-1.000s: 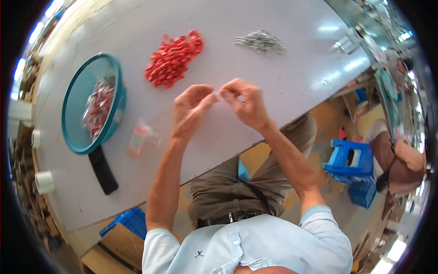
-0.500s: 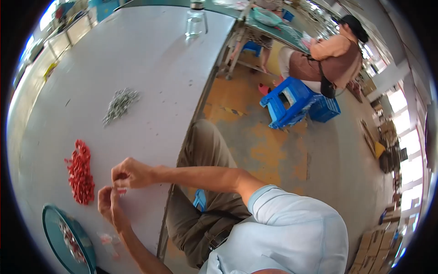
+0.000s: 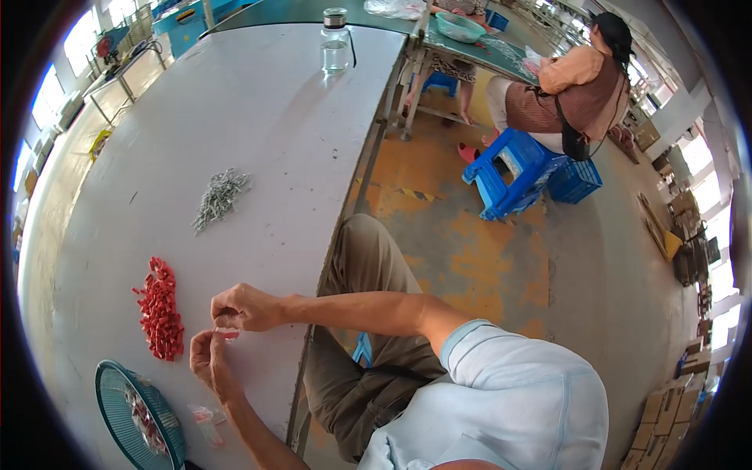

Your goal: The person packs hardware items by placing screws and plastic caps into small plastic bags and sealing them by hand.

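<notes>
Shifted view, packets (image 3: 144,421) in basket (image 3: 115,406)

On your table (image 3: 258,117): one basket (image 3: 116,407), one bottle (image 3: 335,53)
You also have one red pile (image 3: 162,315) and one grey pile (image 3: 220,199), both too jumbled to count piece by piece, plus your two hands (image 3: 244,308)

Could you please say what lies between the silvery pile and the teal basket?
In the head view, a red pile lies between the silvery pile and basket.
</notes>
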A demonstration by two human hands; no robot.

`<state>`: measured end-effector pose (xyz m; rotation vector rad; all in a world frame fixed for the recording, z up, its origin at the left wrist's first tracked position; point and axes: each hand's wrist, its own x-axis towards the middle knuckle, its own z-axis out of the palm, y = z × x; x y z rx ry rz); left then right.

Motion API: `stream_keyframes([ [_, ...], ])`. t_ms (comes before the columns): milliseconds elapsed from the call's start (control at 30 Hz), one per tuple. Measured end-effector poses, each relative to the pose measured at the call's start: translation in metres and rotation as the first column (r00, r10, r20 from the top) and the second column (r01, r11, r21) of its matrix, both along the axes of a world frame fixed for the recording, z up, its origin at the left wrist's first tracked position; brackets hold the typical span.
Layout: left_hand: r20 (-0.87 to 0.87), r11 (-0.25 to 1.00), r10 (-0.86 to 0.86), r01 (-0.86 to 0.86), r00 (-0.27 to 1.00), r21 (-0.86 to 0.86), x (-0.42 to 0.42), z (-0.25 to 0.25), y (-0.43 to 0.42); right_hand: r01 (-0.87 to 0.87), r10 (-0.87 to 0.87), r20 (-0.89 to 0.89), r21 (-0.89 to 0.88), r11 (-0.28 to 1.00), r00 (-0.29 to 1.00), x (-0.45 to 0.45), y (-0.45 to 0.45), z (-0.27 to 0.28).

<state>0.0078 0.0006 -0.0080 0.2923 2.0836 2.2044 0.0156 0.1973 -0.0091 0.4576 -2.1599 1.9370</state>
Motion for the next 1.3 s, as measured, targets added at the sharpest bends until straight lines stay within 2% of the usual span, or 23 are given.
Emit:
stream_keyframes([
  [100, -0.029, 1.000, 0.024, -0.024, 0.999, -0.009, -0.003, -0.002, -0.003, -0.036, 0.036, 0.006, -0.021, 0.999, 0.999, 0.001, 0.001, 0.002],
  [200, -0.060, 0.994, 0.016, -0.022, 0.998, -0.110, -0.002, 0.000, -0.001, -0.109, 0.111, 0.098, -0.021, 0.994, 0.989, 0.000, 0.002, 0.005],
  [267, -0.048, 0.996, -0.029, 0.025, 0.998, -0.087, -0.006, -0.008, -0.004, -0.112, 0.112, 0.071, -0.005, 0.994, 0.991, -0.005, 0.001, -0.005],
  [400, -0.084, 0.998, -0.020, 0.015, 0.996, -0.059, 0.000, 0.004, 0.008, -0.071, 0.070, 0.053, 0.021, 0.997, 0.996, -0.003, 0.003, -0.002],
  [567, -0.030, 1.000, -0.021, 0.021, 0.999, 0.014, -0.005, -0.006, -0.007, -0.067, 0.072, 0.044, -0.104, 0.992, 0.996, 0.001, 0.001, 0.003],
  [667, -0.026, 1.000, -0.014, 0.014, 1.000, -0.016, -0.010, -0.016, -0.015, -0.123, 0.130, 0.086, -0.088, 0.988, 0.988, -0.002, 0.003, 0.001],
  [867, 0.014, 0.995, 0.004, -0.006, 1.000, 0.103, 0.006, 0.007, 0.005, -0.132, 0.147, 0.110, -0.136, 0.982, 0.983, 0.000, 0.004, 0.004],
  [967, -0.027, 1.000, -0.025, 0.026, 0.999, 0.011, -0.003, -0.006, -0.004, -0.182, 0.195, 0.091, -0.134, 0.974, 0.977, -0.001, 0.004, 0.001],
  [1067, -0.088, 0.998, -0.060, 0.056, 0.994, -0.041, -0.006, -0.011, -0.009, -0.165, 0.172, 0.064, -0.102, 0.981, 0.983, 0.002, 0.004, 0.006],
  [1200, -0.060, 0.996, -0.069, 0.065, 0.996, -0.067, 0.001, -0.001, -0.002, -0.170, 0.173, 0.065, -0.055, 0.984, 0.983, -0.003, 0.002, -0.001],
  [1300, -0.034, 0.999, -0.023, 0.022, 0.999, -0.042, 0.000, -0.005, 0.001, -0.085, 0.086, 0.030, -0.016, 0.996, 0.996, -0.001, 0.003, -0.003],
])
